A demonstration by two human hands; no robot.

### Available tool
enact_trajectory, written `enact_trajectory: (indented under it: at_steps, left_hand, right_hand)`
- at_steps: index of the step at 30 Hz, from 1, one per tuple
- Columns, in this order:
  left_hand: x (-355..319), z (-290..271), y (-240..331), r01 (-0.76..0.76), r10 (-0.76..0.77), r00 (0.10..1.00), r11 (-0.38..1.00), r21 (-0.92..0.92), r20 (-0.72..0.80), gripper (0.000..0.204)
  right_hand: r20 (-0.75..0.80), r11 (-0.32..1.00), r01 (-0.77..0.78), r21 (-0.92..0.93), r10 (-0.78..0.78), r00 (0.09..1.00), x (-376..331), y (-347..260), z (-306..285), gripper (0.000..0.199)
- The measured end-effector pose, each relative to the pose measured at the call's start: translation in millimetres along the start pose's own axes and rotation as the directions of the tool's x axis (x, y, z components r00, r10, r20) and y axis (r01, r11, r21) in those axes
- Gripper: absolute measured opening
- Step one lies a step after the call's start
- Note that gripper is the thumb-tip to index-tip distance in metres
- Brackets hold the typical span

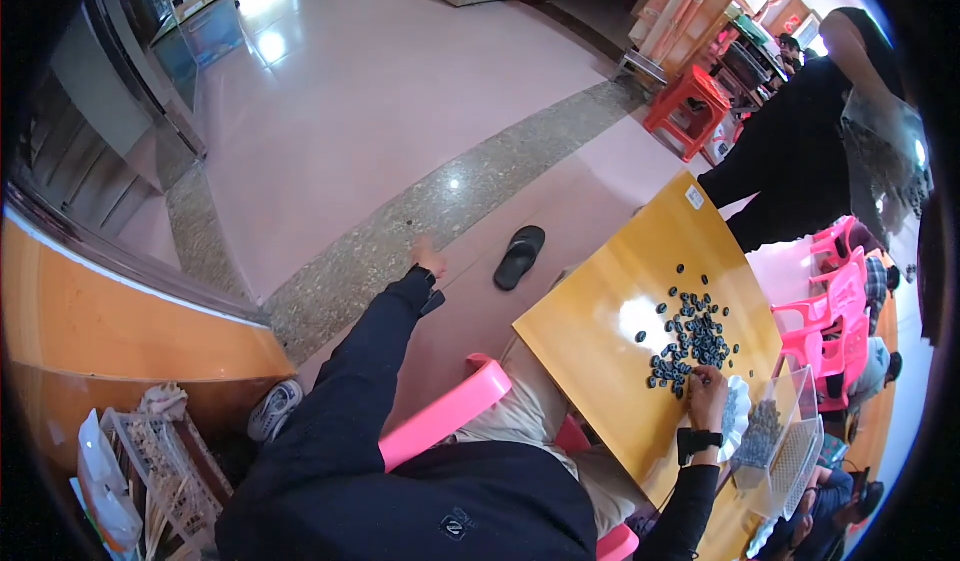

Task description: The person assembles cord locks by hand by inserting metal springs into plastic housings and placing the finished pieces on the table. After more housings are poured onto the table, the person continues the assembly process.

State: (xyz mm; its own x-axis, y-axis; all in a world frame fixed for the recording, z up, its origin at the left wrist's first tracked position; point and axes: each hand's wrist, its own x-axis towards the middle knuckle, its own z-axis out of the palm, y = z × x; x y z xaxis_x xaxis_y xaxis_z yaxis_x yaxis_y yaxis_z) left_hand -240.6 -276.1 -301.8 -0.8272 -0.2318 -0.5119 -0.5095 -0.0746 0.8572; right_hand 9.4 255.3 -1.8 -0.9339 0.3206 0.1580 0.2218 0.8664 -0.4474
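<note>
My left arm stretches out over the floor on the left, and my left hand is low there with its fingers extended and apart, nothing seen in them. Just beyond its fingertips, a small dark piece lies on the speckled stone strip. On the wooden table, my right hand rests at the near edge of a spread of small black ring-like pieces. Its fingers are curled together; what they hold, if anything, is hidden. Beside that hand stands a white scalloped dish.
Clear plastic boxes with small grey pieces stand right of the dish. A black slipper lies on the floor. My pink chair's arm is beside me. A person in black stands beyond the table, holding a clear bag. Red stool at back.
</note>
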Motion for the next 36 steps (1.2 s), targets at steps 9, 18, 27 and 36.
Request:
enact_trajectory:
  at_steps: [9,18,27,36]
  left_hand:
    - [22.3,18.9,-8.1,-0.056,0.078,0.946,0.995,-0.079,0.314,0.042]
    - [-178.3,62.7,220.1,-0.484,0.566,0.745,0.823,-0.296,0.354,0.026]
    - [-333.9,134.9,243.0,-0.374,0.552,0.502,0.833,-0.409,0.665,0.022]
    - [-421.7,186.9,192.2,-0.207,0.335,0.218,0.934,-0.291,0.917,0.025]
  right_hand:
    - [-0.067,0.996,-0.046,-0.077,0.041,0.997,-3.5,-19.5,1.6,0.016]
    - [-0.038,0.994,-0.11,0.007,0.11,0.993,-12.6,-40.1,-8.9,0.016]
    - [0.001,0.808,-0.079,0.585,0.097,0.995,-39.1,-47.8,-27.5,0.011]
    - [0.043,0.433,-0.041,0.901,0.007,0.999,-88.0,-130.7,-47.2,0.014]
